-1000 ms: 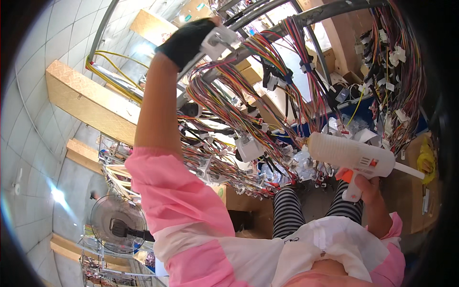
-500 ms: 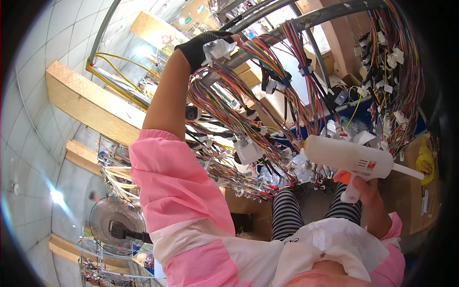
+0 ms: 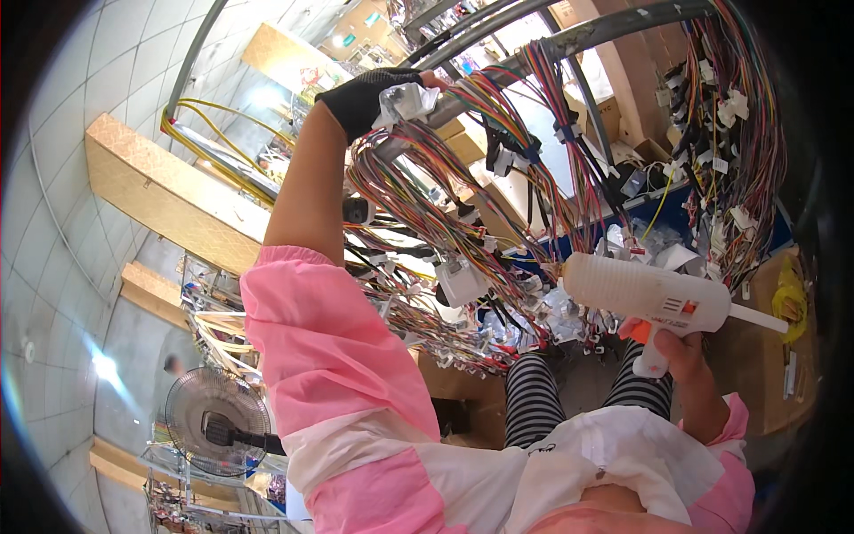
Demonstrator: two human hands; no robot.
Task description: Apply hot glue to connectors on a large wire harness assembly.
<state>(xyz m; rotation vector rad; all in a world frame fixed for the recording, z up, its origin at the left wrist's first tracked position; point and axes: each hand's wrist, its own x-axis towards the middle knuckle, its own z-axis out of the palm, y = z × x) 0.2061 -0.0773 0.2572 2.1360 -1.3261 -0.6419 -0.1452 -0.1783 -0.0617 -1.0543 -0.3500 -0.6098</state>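
1. Hand in a black fingerless mesh glove, the person's left hand [image 3: 369,100], reaches up to the lower-left end of a thick grey metal rail [image 3: 623,27], its bare fingertips bent over the far side. A crumpled, whitish translucent plastic piece [image 3: 409,102] sits against the palm; whether the fingers close on it or on the rail cannot be told.

2. Ungloved, the right hand [image 3: 687,356] curls firmly round the grip of a white, ribbed, cylindrical glue gun [image 3: 645,292] with an orange trigger [image 3: 636,330]. The tool lies nearly level above the person's lap, nozzle toward the hanging wires, a white stick [image 3: 759,318] jutting from its rear.

3. Bundles of thin multicoloured wires [image 3: 427,196] drape from the rail between the two hands, tipped with small white connectors. A white plastic box [image 3: 461,282] hangs among them, and another dense wire cluster [image 3: 738,178] drops at the far right.

4. Pink-and-white sleeves [image 3: 334,338] cover the upper arms, above black-and-grey striped trousers [image 3: 535,396].

5. Farther out, a crumpled yellow bag [image 3: 788,303] lies just beyond the stick's end at right, while a round caged fan [image 3: 216,418] stands at lower left, near a long pale wooden panel [image 3: 169,191].
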